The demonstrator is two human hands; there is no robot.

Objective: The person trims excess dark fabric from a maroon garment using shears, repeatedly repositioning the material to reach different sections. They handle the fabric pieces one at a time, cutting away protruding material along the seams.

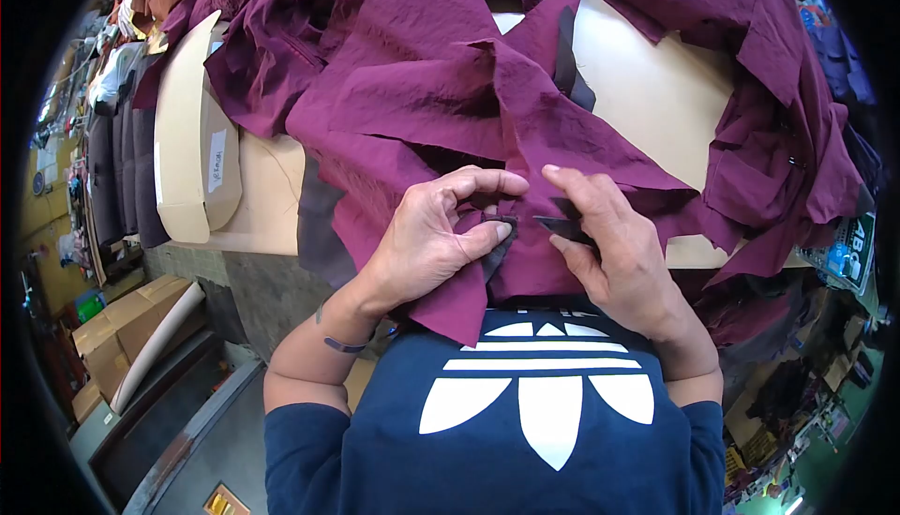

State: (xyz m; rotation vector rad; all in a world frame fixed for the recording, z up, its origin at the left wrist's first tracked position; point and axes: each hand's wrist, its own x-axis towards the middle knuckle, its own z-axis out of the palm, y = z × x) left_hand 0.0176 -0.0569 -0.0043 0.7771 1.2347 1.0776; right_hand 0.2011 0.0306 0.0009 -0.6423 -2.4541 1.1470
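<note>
A heap of maroon fabric pieces (422, 93) covers the table (656, 93) in front of me. My left hand (436, 238) pinches an edge of the maroon fabric together with a small dark grey fabric piece (499, 238) between thumb and fingers. Close to its right, my right hand (609, 243) grips another dark grey strip (562, 224) against the same maroon piece. The two hands are a few centimetres apart, just above my dark blue shirt.
Curved cardboard patterns (192, 140) lie at the table's left end. Cardboard boxes (122, 328) stand on the floor at the left. More maroon fabric (787, 159) hangs over the table's right side. Dark garments (122, 168) hang at the far left.
</note>
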